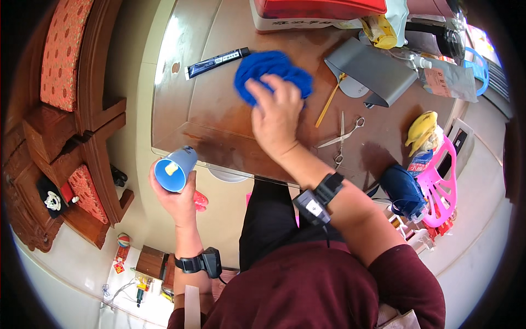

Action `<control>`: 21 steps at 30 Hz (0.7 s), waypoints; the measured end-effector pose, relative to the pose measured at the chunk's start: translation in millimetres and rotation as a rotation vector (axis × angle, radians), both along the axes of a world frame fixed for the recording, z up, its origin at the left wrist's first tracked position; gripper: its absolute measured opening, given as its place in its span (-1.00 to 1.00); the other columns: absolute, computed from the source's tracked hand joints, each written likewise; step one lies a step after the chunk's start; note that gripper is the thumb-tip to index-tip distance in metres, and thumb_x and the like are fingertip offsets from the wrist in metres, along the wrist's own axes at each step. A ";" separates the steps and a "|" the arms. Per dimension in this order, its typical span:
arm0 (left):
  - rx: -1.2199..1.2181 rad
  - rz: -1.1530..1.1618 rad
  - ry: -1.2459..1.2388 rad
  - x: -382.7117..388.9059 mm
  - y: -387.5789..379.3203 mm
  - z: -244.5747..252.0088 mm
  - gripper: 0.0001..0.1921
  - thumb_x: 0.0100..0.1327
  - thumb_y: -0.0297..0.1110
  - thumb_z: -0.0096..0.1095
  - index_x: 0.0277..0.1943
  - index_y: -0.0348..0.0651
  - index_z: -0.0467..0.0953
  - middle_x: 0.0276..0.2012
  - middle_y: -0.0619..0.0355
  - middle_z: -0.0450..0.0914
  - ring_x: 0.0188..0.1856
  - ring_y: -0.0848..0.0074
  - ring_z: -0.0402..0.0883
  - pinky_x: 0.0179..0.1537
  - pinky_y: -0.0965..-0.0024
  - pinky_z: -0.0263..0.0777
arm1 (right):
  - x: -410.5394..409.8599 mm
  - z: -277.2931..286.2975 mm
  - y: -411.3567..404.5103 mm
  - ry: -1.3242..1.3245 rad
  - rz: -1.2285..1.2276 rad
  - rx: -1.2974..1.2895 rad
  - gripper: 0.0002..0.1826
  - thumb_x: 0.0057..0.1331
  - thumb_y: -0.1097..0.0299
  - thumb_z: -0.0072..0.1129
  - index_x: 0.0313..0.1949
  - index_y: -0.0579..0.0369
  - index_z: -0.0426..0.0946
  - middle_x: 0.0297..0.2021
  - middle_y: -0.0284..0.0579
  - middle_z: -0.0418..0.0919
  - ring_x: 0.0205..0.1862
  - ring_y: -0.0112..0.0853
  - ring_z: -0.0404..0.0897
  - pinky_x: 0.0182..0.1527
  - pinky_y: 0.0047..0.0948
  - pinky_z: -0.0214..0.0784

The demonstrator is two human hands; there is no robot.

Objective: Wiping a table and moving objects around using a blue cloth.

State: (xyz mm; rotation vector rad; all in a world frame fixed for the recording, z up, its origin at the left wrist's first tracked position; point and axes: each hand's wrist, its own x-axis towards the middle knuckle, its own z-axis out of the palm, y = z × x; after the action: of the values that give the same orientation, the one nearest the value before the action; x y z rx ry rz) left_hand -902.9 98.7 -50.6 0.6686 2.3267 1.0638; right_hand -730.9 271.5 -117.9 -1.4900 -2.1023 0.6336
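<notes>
My left hand (176,203) grips a blue cup (185,160) past the left end of the table's near edge. The cup is tilted so that its mouth faces me, with a small pale yellow piece inside. Over a crumpled blue cloth (263,66) on the wooden table (222,107) is my right hand (281,119), blurred, its fingers spread. Whether the fingertips touch the cloth is hard to tell. A dark blue squeeze tube (218,62) lies left of the cloth. To its right are a thin yellowish stick (327,105) and metal scissors (342,135) with their blades apart.
A grey folded band (372,68) lies at the table's right. Behind stand a red-and-white box (304,16), a yellow packet (380,33) and a clear spray bottle (417,61). Bananas (422,128), a dark blue bottle (402,191) and a pink plastic chair (441,193) are at right.
</notes>
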 end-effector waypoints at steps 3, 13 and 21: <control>0.039 -0.062 0.057 -4.0 6.8 1.4 -0.22 0.08 -0.57 0.46 0.35 -0.27 0.18 0.19 0.06 0.38 0.18 0.40 0.44 0.21 0.36 0.34 | -24.9 9.7 -37.1 0.037 0.174 -0.105 -0.54 0.04 0.48 0.13 -0.03 -0.23 0.60 0.01 -0.27 0.45 0.02 -0.16 0.37 -0.04 -0.09 0.16; -0.011 -0.379 0.195 1.9 40.6 -7.3 -0.24 0.04 -0.52 0.54 0.29 -0.24 0.27 0.11 0.06 0.39 0.15 0.36 0.45 0.21 0.33 0.33 | 39.3 5.5 -107.0 0.040 0.679 -0.116 -0.65 0.09 0.28 0.14 -0.08 -0.26 0.60 0.03 -0.39 0.46 0.11 -0.39 0.35 -0.07 -0.18 0.15; 0.043 -0.715 0.211 69.0 127.8 -36.4 -0.21 -0.06 -0.36 0.64 0.26 -0.19 0.35 0.01 0.02 0.38 0.08 0.24 0.44 0.15 0.25 0.31 | 223.5 35.4 -140.3 -0.162 0.435 -0.227 -0.57 0.00 0.33 0.25 -0.07 -0.33 0.61 0.04 -0.40 0.45 0.01 -0.36 0.43 -0.11 -0.21 0.22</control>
State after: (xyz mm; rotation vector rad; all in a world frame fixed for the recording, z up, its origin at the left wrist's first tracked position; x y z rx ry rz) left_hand -833.9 226.5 -87.0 1.5376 1.9534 0.7262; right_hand -507.3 131.2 -82.5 -1.2322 -2.5829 0.9640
